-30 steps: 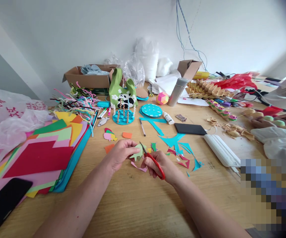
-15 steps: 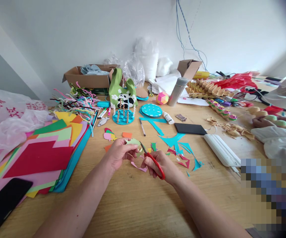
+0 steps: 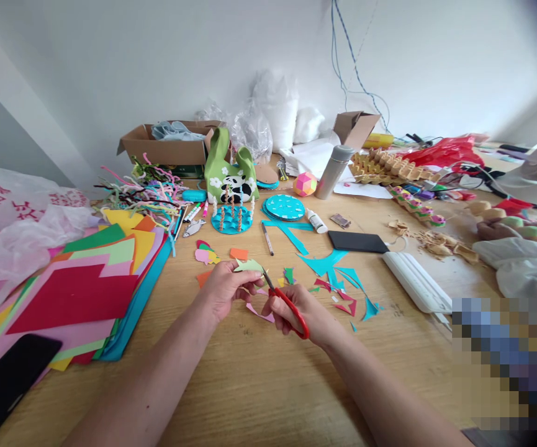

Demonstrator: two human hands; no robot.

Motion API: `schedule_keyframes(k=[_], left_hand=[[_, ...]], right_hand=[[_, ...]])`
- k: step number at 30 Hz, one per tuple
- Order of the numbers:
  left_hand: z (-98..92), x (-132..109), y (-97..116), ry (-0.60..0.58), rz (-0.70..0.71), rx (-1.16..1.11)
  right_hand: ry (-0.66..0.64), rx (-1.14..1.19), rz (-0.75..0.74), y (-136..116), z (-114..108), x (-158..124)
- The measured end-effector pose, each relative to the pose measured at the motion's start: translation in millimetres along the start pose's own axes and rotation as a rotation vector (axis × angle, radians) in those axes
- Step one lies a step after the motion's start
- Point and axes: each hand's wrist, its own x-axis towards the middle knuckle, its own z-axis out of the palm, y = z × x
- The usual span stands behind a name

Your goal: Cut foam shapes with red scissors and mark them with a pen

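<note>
A small piece of light green paper (image 3: 248, 265) is pinched in my left hand (image 3: 227, 290), its far edge sticking out past the fingers. My right hand (image 3: 297, 309) is wrapped round the handles of red scissors (image 3: 291, 305). The blades point up and left and meet the right edge of the green paper. Under and around both hands lie paper scraps: a pink strip (image 3: 259, 312), an orange piece (image 3: 239, 253), a dark green bit (image 3: 288, 275) and red offcuts (image 3: 345, 307). Blue offcuts (image 3: 328, 263) lie to the right.
Coloured paper sheets (image 3: 77, 292) and a black phone (image 3: 12, 385) are on the left. Behind stand a green panda bag (image 3: 231, 167), blue discs (image 3: 284, 207) and a grey bottle (image 3: 336, 172). A black slab (image 3: 357, 241) and white device (image 3: 416, 282) lie right; another person's hand (image 3: 491, 230) is beyond.
A curled light green sliver that hung by the scissor blades is no longer there. The green paper is smaller and the blades have moved slightly left.
</note>
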Motion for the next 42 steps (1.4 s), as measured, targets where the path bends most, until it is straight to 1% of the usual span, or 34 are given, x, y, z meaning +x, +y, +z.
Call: schedule_keyframes(k=[13,30,42], left_hand=[[1.8,-0.7,0.2,0.034,-0.017,0.028],[1.7,-0.8,-1.2,0.032,-0.013,0.037],[2.2,0.0,-0.3,0.034,-0.013,0.034]], right_hand=[[0.002,-0.008,-0.007,1.9,0.0,1.7],[-0.006,-0.034,0.006,-1.3,0.3,0.2],[-0.009,-0.014,-0.002,2.5,0.2,1.7]])
